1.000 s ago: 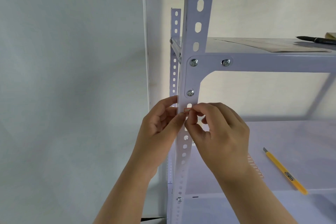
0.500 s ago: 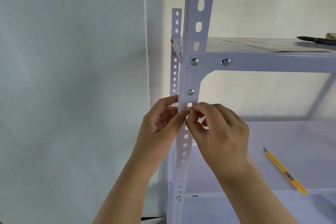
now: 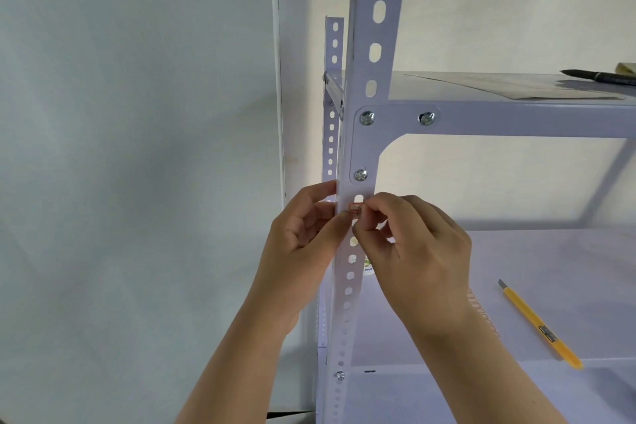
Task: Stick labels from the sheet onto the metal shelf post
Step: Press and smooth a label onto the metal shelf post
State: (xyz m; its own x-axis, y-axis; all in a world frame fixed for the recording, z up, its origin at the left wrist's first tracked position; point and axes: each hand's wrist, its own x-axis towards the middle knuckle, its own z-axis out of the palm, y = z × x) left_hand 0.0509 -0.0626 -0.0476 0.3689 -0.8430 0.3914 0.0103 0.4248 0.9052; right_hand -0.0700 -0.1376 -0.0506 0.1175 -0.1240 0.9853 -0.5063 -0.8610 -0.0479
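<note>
A white perforated metal shelf post (image 3: 368, 72) stands upright in the middle of the view. A small red-bordered label (image 3: 353, 207) lies on its front face, just below the lowest bracket screw. My right hand (image 3: 413, 248) pinches the label's right end with thumb and forefinger. My left hand (image 3: 303, 241) holds the post's left edge, its thumb pressing beside the label's left end. The label sheet (image 3: 481, 310) lies on the lower shelf, mostly hidden behind my right wrist.
A yellow utility knife (image 3: 540, 327) lies on the lower shelf (image 3: 550, 268) at the right. On the top shelf (image 3: 516, 110) sit a flat paper sheet (image 3: 516, 86) and a black pen (image 3: 599, 75). A rear post (image 3: 333, 96) stands behind; a wall fills the left.
Both hands stay at the same spot on the post. My right fingers have shifted slightly along the label, and more of its red border shows now.
</note>
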